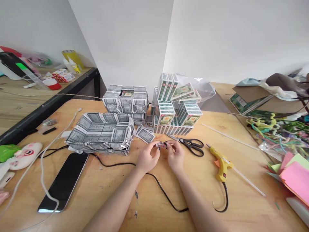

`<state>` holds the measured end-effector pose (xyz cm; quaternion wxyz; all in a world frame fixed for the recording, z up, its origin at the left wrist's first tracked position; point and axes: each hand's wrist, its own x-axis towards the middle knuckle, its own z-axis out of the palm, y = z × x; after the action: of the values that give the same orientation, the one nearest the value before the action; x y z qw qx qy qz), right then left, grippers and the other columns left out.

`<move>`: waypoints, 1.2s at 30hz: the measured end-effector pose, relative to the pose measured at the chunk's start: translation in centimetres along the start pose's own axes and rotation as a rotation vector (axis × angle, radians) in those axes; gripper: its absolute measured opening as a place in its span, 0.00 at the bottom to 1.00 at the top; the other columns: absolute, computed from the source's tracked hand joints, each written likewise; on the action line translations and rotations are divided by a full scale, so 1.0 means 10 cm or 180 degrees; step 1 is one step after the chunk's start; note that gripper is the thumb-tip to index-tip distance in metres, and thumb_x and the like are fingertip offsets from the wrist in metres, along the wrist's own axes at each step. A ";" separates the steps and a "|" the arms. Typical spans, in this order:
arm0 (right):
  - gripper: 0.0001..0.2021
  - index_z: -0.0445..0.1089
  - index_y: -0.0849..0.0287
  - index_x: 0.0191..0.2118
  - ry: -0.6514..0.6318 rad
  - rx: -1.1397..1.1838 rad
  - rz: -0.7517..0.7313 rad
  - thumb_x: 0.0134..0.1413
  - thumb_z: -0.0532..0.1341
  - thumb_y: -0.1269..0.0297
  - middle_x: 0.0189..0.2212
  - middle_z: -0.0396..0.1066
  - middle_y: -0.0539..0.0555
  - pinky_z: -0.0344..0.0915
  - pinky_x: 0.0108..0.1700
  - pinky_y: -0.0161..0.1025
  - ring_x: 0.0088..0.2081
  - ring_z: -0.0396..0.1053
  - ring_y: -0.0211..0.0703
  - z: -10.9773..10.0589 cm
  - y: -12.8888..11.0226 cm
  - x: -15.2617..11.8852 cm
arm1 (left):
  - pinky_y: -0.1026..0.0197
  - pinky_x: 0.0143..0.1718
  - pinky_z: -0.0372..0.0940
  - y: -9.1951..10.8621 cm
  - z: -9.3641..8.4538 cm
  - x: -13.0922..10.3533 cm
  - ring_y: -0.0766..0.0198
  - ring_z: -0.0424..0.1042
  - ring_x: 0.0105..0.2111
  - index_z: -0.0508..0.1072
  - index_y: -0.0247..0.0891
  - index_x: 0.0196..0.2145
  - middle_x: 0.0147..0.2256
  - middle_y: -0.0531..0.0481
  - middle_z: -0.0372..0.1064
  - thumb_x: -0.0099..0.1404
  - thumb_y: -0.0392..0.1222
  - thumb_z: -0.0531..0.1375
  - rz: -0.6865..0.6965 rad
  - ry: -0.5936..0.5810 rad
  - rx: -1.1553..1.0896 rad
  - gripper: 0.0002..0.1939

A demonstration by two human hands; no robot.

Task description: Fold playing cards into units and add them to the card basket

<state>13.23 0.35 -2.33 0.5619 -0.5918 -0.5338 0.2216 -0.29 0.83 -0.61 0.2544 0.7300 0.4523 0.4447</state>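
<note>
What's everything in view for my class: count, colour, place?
card piece: one, whitish, centre
card tray: one, grey, centre left
card block: one, grey, behind tray
card boxes: many, green and white, far centre
bag: one, clear, behind boxes
loose cards: several, grey, centre
scissors: one, black, centre right
glue gun: one, yellow, right
glue sticks: two, whitish, right
phone: one, black, near left
cables: several, white, black, left
papers: several, mainly pink, right
fuzzy stems: many, multicoloured, right
cardboard box: one, brown, far right
clutter: uncounted, mixed, far left
tables: two, tan, beneath
left hand: one, bare, centre
right hand: one, bare, centre
</note>
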 end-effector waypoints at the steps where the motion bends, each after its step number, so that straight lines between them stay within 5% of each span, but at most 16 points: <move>1: 0.05 0.66 0.58 0.30 -0.0013 -0.0043 -0.0054 0.52 0.55 0.65 0.27 0.69 0.52 0.65 0.30 0.37 0.28 0.68 0.40 0.00 -0.01 0.00 | 0.63 0.41 0.67 0.00 0.00 0.00 0.65 0.72 0.37 0.68 0.37 0.41 0.38 0.47 0.72 0.59 0.36 0.53 -0.0017 0.0045 -0.0025 0.12; 9: 0.06 0.66 0.57 0.28 0.0046 -0.0393 -0.0555 0.52 0.54 0.67 0.25 0.69 0.51 0.64 0.33 0.38 0.29 0.67 0.40 0.00 -0.09 -0.03 | 0.66 0.34 0.67 -0.05 0.00 0.00 0.67 0.73 0.30 0.72 0.39 0.35 0.30 0.50 0.74 0.57 0.37 0.55 0.0154 0.0373 0.0286 0.08; 24: 0.07 0.67 0.57 0.29 0.0154 -0.0429 -0.0660 0.52 0.53 0.69 0.25 0.69 0.51 0.63 0.33 0.39 0.28 0.66 0.41 0.00 -0.09 -0.02 | 0.68 0.29 0.66 -0.02 -0.01 0.00 0.67 0.72 0.25 0.72 0.39 0.37 0.29 0.51 0.75 0.55 0.33 0.53 0.0200 0.0377 0.0604 0.13; 36: 0.06 0.67 0.58 0.29 -0.0010 -0.0034 0.0000 0.51 0.56 0.63 0.26 0.70 0.52 0.64 0.28 0.36 0.26 0.67 0.39 0.01 -0.01 -0.01 | 0.62 0.43 0.66 -0.02 -0.01 0.00 0.64 0.71 0.40 0.66 0.38 0.45 0.42 0.48 0.71 0.57 0.34 0.53 -0.0294 0.0112 -0.0142 0.16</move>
<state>13.11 0.29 -2.27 0.5578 -0.5945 -0.5359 0.2196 -0.50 0.90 -0.69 0.2830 0.6946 0.4799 0.4552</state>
